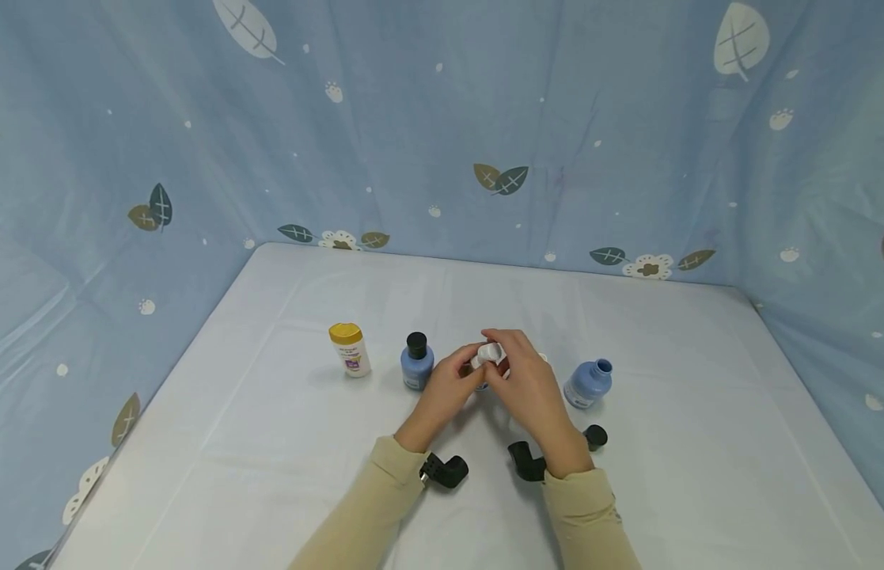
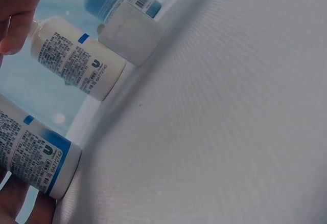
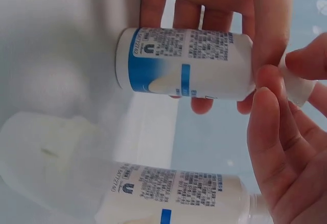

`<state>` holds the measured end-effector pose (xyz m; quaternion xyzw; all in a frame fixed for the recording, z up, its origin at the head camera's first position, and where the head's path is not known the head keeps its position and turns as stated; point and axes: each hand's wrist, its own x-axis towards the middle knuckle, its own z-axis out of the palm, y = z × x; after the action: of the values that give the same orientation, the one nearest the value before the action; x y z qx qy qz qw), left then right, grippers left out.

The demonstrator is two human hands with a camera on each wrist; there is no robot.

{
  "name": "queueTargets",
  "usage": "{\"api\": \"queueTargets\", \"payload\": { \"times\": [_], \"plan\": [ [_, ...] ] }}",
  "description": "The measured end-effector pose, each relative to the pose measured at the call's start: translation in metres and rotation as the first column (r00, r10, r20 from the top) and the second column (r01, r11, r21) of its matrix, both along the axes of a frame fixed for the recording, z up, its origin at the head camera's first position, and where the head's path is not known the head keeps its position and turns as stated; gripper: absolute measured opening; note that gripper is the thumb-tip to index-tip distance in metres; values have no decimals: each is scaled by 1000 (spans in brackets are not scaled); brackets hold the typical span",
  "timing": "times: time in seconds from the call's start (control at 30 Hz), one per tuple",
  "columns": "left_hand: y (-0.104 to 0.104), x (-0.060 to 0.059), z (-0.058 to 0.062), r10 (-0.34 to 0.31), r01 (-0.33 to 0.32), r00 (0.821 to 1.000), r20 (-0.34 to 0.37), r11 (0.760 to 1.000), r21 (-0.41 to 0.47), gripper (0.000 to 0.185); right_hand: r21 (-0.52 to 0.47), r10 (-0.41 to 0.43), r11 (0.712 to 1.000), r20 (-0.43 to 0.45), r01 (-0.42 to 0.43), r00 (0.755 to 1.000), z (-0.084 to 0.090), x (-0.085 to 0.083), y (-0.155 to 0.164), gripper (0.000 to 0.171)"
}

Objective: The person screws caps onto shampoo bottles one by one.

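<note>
A white bottle with a blue-and-white printed label (image 3: 163, 63) stands upright between my hands. My left hand (image 1: 445, 392) wraps its fingers round the bottle's body, as the right wrist view shows. At the top, my right hand (image 1: 529, 388) pinches the white cap (image 1: 490, 353) between thumb and fingers. Whether the cap is seated on the neck, I cannot tell. A second white bottle (image 3: 173, 196), its neck bare of a cap, stands beside the held one. In the head view, my hands hide most of both bottles.
Left of my hands stand a blue bottle with a black cap (image 1: 416, 364) and a white bottle with a yellow lid (image 1: 350, 352). An uncapped blue bottle (image 1: 588, 385) is on the right. A whitish translucent object (image 2: 132, 36) sits near it. Black pieces (image 1: 449, 472) show by my wrists.
</note>
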<state>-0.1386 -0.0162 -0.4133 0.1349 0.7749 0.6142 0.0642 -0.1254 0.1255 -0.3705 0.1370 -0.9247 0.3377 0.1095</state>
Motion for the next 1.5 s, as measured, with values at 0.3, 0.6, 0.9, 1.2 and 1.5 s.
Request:
{"api": "queueTargets", "payload": {
  "times": [0.3, 0.6, 0.9, 1.2, 1.5],
  "plan": [
    [1, 0, -2, -5, 5, 1000, -19, 1000, 7, 32, -14, -9, 1000, -15, 9, 1000, 0, 1, 3, 30],
    [0, -5, -17, 28, -28, 999, -18, 999, -37, 27, -23, -12, 1000, -27, 12, 1000, -2, 0, 1, 28],
    [0, -5, -15, 36, -36, 999, 5, 998, -42, 27, -40, -40, 998, -48, 38, 998, -4, 1, -2, 27],
    [0, -6, -17, 37, -37, 999, 12, 999, -25, 27, -36, -89, 996, -66, 87, 994, -7, 0, -4, 30],
    [0, -6, -18, 36, -36, 999, -1, 999, -15, 28, -45, -116, 992, -39, 114, 992, -9, 1, -7, 33]
  ]
}}
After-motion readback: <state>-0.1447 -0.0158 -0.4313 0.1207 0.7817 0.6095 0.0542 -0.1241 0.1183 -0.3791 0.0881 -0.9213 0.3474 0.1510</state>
